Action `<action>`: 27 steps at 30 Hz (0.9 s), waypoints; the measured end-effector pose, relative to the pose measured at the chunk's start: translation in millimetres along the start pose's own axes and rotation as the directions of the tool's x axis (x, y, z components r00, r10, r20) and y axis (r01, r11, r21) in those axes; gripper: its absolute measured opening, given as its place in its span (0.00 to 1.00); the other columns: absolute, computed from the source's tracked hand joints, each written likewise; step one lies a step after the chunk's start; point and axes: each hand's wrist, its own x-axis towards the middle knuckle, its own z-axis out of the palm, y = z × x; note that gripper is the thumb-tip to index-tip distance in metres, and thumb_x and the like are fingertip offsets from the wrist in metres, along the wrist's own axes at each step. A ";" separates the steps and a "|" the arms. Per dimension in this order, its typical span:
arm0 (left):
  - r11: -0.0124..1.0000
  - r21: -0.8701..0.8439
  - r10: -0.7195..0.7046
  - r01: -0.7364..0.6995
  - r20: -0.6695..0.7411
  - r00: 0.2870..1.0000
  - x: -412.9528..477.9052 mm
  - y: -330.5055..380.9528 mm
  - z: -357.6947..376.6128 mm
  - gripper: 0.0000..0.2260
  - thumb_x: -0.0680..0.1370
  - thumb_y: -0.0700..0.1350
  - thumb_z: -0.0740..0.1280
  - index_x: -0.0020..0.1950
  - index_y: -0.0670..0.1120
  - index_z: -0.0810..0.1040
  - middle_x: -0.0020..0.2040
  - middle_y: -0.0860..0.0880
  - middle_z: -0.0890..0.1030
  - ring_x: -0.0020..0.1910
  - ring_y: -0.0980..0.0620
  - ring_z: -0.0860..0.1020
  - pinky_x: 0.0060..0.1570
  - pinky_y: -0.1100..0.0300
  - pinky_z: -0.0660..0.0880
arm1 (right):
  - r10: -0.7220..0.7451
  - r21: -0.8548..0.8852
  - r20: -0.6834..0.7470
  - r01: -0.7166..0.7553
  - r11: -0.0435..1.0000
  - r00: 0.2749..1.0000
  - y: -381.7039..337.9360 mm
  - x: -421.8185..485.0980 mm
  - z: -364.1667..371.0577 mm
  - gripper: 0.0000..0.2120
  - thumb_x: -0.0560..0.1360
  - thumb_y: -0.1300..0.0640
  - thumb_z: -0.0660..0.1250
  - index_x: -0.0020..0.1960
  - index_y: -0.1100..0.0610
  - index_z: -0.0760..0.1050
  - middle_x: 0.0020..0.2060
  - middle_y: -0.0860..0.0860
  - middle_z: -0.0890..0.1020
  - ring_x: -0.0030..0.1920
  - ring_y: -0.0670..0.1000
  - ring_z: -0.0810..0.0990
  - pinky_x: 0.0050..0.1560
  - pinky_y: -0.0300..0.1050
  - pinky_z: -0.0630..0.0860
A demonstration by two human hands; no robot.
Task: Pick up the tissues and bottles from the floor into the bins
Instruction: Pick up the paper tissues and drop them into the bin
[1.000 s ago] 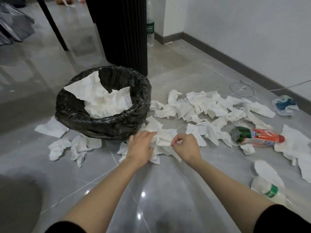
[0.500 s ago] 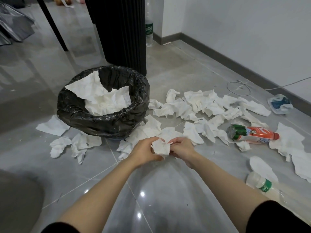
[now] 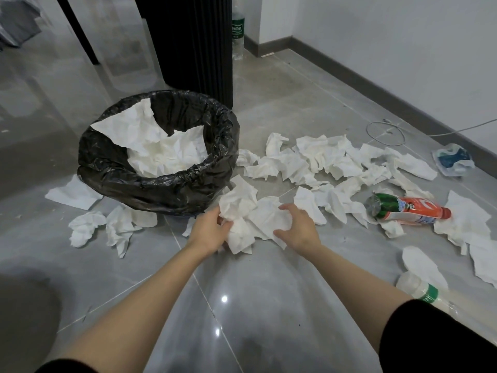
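Observation:
A bunch of crumpled white tissues point(image 3: 252, 219) sits between my two hands just in front of the bin. My left hand point(image 3: 208, 232) grips its left side and my right hand point(image 3: 298, 228) curls round its right side. The bin point(image 3: 150, 181) is lined with a black bag and holds several white tissues. More loose tissues point(image 3: 328, 160) lie scattered on the grey floor to the right, and a few tissues point(image 3: 107, 227) lie left of the bin. An orange-and-green bottle point(image 3: 406, 210) lies on its side at the right. A clear bottle with a green label point(image 3: 422, 290) lies near my right sleeve.
A black ribbed column point(image 3: 193, 41) stands behind the bin, with an upright clear bottle point(image 3: 237, 33) beside it. A white cable coil point(image 3: 386, 133) and a blue-and-white plastic wrapper point(image 3: 453, 158) lie by the wall's skirting. A dark table leg point(image 3: 78, 28) stands far left.
My hands have gathered more tissues into a bigger bunch and moved apart round it. The bunch now rises toward the bin's side.

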 end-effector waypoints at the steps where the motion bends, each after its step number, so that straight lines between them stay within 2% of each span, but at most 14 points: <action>1: 1.000 -0.011 -0.005 0.005 0.002 1.000 0.5 -1.1 -0.8 0.09 0.76 0.41 0.65 0.55 0.45 0.77 0.43 0.49 0.79 0.45 0.48 0.78 0.44 0.59 0.73 | -0.006 -0.041 0.079 0.010 0.999 0.997 0.9 1.9 1.6 0.32 0.69 0.55 0.72 0.69 0.48 0.64 0.62 0.55 0.71 0.64 0.54 0.69 0.60 0.46 0.68; 3: 1.000 -0.001 -0.009 0.009 0.016 1.000 -0.1 -4.4 -3.2 0.09 0.77 0.41 0.64 0.55 0.46 0.78 0.44 0.49 0.80 0.46 0.48 0.79 0.43 0.60 0.73 | 0.018 -0.178 0.191 0.017 0.984 0.982 0.7 -0.5 6.0 0.35 0.68 0.52 0.72 0.71 0.47 0.61 0.64 0.55 0.68 0.65 0.55 0.68 0.59 0.47 0.69; 4: 1.000 0.011 -0.014 0.013 0.023 1.000 0.3 -7.6 -3.7 0.08 0.77 0.41 0.63 0.55 0.45 0.78 0.45 0.48 0.81 0.46 0.48 0.79 0.41 0.60 0.73 | 0.039 -0.265 0.200 0.016 0.964 0.979 0.7 -2.6 7.9 0.31 0.69 0.51 0.71 0.70 0.47 0.63 0.64 0.53 0.67 0.65 0.55 0.68 0.58 0.48 0.70; 7: 0.999 0.045 -0.019 0.017 0.041 0.999 0.7 -13.7 -6.3 0.07 0.78 0.42 0.62 0.53 0.45 0.78 0.46 0.45 0.82 0.46 0.45 0.80 0.44 0.57 0.76 | 0.058 -0.508 0.150 0.027 0.861 0.987 -0.4 -11.4 10.3 0.15 0.75 0.56 0.63 0.61 0.53 0.72 0.61 0.53 0.67 0.63 0.55 0.69 0.57 0.48 0.72; 8: 0.999 0.032 -0.022 0.020 0.052 0.998 0.7 -14.0 -7.2 0.08 0.78 0.42 0.61 0.54 0.45 0.77 0.47 0.44 0.82 0.46 0.43 0.81 0.45 0.54 0.78 | 0.065 -0.570 0.153 0.034 0.821 0.986 -1.2 -13.6 9.9 0.14 0.75 0.58 0.61 0.61 0.55 0.72 0.61 0.54 0.67 0.63 0.56 0.68 0.57 0.48 0.72; 10: 1.000 0.000 -0.028 0.028 0.086 0.996 -1.4 -11.3 -9.2 0.08 0.78 0.42 0.60 0.55 0.48 0.76 0.46 0.43 0.83 0.39 0.43 0.83 0.41 0.49 0.81 | 0.098 -0.647 0.163 0.031 0.762 0.982 -3.9 -16.5 7.2 0.16 0.75 0.58 0.60 0.63 0.57 0.71 0.62 0.54 0.68 0.64 0.56 0.68 0.58 0.47 0.70; 12: 0.999 -0.019 -0.032 0.034 0.111 0.993 -5.2 -7.1 -11.6 0.08 0.78 0.41 0.59 0.54 0.51 0.75 0.44 0.43 0.83 0.33 0.43 0.83 0.35 0.49 0.81 | 0.125 -0.640 0.146 -0.003 0.769 0.981 -7.8 -19.7 1.0 0.17 0.75 0.55 0.60 0.63 0.57 0.72 0.62 0.54 0.70 0.64 0.56 0.69 0.56 0.46 0.69; 14: 0.999 -0.015 -0.035 0.037 0.115 0.993 -7.8 -4.1 -13.1 0.10 0.77 0.40 0.58 0.53 0.49 0.76 0.44 0.42 0.83 0.32 0.44 0.83 0.35 0.46 0.81 | 0.109 -0.567 0.115 -0.024 0.823 0.987 -9.6 -21.3 -5.3 0.16 0.73 0.54 0.61 0.59 0.57 0.73 0.61 0.53 0.71 0.63 0.56 0.69 0.54 0.46 0.69; 17: 0.998 -0.033 -0.041 0.046 0.119 0.992 -14.6 2.6 -15.4 0.12 0.77 0.38 0.55 0.51 0.45 0.77 0.44 0.41 0.82 0.29 0.45 0.83 0.32 0.45 0.80 | -0.009 -0.363 0.005 0.010 0.932 1.000 -11.4 -27.5 -14.9 0.02 0.71 0.56 0.61 0.41 0.55 0.70 0.51 0.51 0.72 0.56 0.54 0.69 0.43 0.43 0.68; 19: 0.999 -0.039 -0.027 0.032 0.123 0.992 -20.7 8.7 -17.0 0.17 0.77 0.36 0.53 0.53 0.48 0.79 0.46 0.43 0.81 0.28 0.45 0.82 0.31 0.48 0.81 | -0.060 -0.247 -0.067 0.041 0.968 0.996 -11.0 -30.1 -19.3 0.11 0.69 0.60 0.61 0.32 0.52 0.61 0.38 0.49 0.73 0.45 0.54 0.70 0.32 0.42 0.61; 21: 0.999 -0.032 -0.022 0.026 0.121 0.992 -24.7 10.7 -17.9 0.21 0.76 0.36 0.53 0.57 0.52 0.80 0.46 0.44 0.82 0.28 0.46 0.82 0.31 0.50 0.81 | -0.039 -0.187 -0.117 0.017 0.982 0.992 -10.2 -33.3 -24.2 0.14 0.70 0.63 0.61 0.31 0.53 0.59 0.29 0.48 0.68 0.38 0.55 0.68 0.28 0.42 0.58; 23: 0.998 -0.040 -0.035 0.040 0.119 0.992 -28.7 10.2 -18.9 0.22 0.76 0.36 0.52 0.59 0.52 0.80 0.45 0.44 0.82 0.29 0.46 0.83 0.33 0.49 0.81 | -0.023 -0.190 -0.130 -0.002 0.982 0.991 -7.4 -37.3 -27.9 0.15 0.70 0.66 0.59 0.32 0.52 0.59 0.30 0.49 0.69 0.37 0.55 0.67 0.29 0.44 0.59; 25: 0.997 -0.049 -0.048 0.055 0.130 0.990 -34.1 9.1 -18.8 0.22 0.76 0.35 0.52 0.59 0.52 0.79 0.45 0.45 0.82 0.30 0.45 0.83 0.34 0.49 0.82 | -0.035 -0.205 -0.114 0.011 0.979 0.993 -1.5 -42.1 -27.7 0.15 0.68 0.71 0.54 0.34 0.52 0.59 0.35 0.54 0.72 0.40 0.56 0.68 0.33 0.45 0.61; 27: 0.998 -0.037 -0.053 0.060 0.149 0.987 -39.9 7.2 -16.7 0.21 0.77 0.36 0.53 0.59 0.53 0.79 0.44 0.46 0.81 0.31 0.46 0.83 0.35 0.51 0.82 | -0.035 -0.240 -0.048 0.022 0.971 0.998 7.6 -49.8 -23.0 0.14 0.68 0.72 0.52 0.39 0.54 0.63 0.42 0.54 0.71 0.45 0.56 0.69 0.40 0.46 0.67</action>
